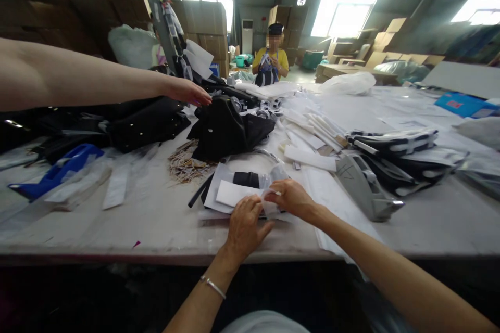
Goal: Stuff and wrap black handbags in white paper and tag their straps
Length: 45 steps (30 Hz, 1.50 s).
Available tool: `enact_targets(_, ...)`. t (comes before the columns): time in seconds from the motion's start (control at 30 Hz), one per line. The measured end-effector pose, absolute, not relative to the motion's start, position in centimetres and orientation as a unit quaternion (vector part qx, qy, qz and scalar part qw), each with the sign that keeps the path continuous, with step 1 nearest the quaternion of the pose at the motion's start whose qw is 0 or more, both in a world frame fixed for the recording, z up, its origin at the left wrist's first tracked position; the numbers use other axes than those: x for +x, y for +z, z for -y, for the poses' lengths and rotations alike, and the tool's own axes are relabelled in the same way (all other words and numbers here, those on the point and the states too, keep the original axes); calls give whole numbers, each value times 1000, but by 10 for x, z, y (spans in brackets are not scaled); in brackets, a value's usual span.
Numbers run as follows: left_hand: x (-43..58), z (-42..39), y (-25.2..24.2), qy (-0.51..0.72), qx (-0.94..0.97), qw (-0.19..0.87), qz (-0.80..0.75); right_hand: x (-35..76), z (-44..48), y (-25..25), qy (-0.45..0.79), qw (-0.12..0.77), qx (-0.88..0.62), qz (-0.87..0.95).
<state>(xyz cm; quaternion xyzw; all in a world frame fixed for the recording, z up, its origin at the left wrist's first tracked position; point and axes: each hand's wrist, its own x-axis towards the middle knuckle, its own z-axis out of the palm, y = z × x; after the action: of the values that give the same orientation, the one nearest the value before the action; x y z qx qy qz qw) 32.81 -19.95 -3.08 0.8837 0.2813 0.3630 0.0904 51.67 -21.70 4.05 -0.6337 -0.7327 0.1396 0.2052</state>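
Note:
At the table's front edge lies a black item, perhaps a bag point(246, 179), partly covered by white sheets. Across it rests a white padding strip point(234, 193). My left hand point(245, 225), with a bangle at the wrist, lies over the strip's right end, thumb apart from the fingers. Close beside it, my right hand point(291, 199) pinches a translucent wrapping sheet point(269, 208) at the item's right side. Its fingertips are partly hidden by the sheet. A black bag point(222, 127) stands just behind.
Another person's arm point(117, 78) reaches in from the left over black bags point(148, 125). A blue tape dispenser point(60, 169) lies left, a grey one point(365, 187) right, near stacked black-and-white pieces point(398, 156). A person in yellow point(273, 57) is across the table.

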Motion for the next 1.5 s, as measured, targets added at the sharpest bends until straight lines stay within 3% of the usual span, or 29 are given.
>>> enact_targets(0.1,337,201,-29,377,857,110,-334,525,195,37,223,169,-675,682)
enact_targets(0.2,347,198,-32,389,836,97,-376,531,185,28,259,191,-659,680)
enact_targets(0.47,356,195,-37,420,814,73,-394,537,176,16,291,222,-696,618)
enact_targets(0.67,356,194,-32,390,820,58,-415,534,175,11,274,191,-729,597)
enact_targets(0.87,342,195,-31,380,876,-14,-296,532,177,10,268,185,-747,580)
enact_targets(1.0,335,195,-34,341,910,-4,-237,533,174,4,237,190,-752,585)
enact_targets(1.17,337,195,-37,333,907,11,-256,533,171,10,203,244,-756,573)
enact_targets(1.23,337,195,-38,338,905,5,-257,547,184,21,195,311,-739,565)
enact_targets(1.37,336,194,-39,347,904,-12,-249,623,247,49,122,484,-724,477)
enact_targets(1.5,336,189,-43,362,903,-69,-220,726,336,69,8,509,-807,300)
